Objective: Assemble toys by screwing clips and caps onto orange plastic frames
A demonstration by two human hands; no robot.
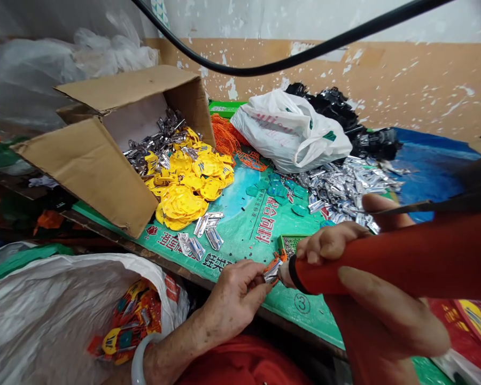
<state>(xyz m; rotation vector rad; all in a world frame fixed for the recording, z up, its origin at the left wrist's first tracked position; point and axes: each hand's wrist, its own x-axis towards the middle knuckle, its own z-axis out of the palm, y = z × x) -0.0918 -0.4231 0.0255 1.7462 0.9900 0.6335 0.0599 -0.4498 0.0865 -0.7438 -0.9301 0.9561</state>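
Observation:
My left hand (242, 291) pinches a small orange plastic part with a silver metal piece (273, 270) between thumb and fingertips, just over the table's front edge. My right hand (388, 299) is wrapped round a red electric screwdriver (369, 262), which lies sideways with its nose against that part. The exact contact of the tip is hard to make out. Right behind the held part sits a small green tray of tiny screws (291, 244). Loose silver pieces (196, 246) lie on the table to the left, near a heap of yellow plastic parts (184, 195).
A tipped cardboard box (124, 198) spills silver and yellow parts. Behind are orange parts (224, 136), a white plastic bag (288, 128) and a pile of silver pieces (344, 184). A white sack (64, 299) with assembled pieces stands front left. A black cable (240, 69) hangs across the top.

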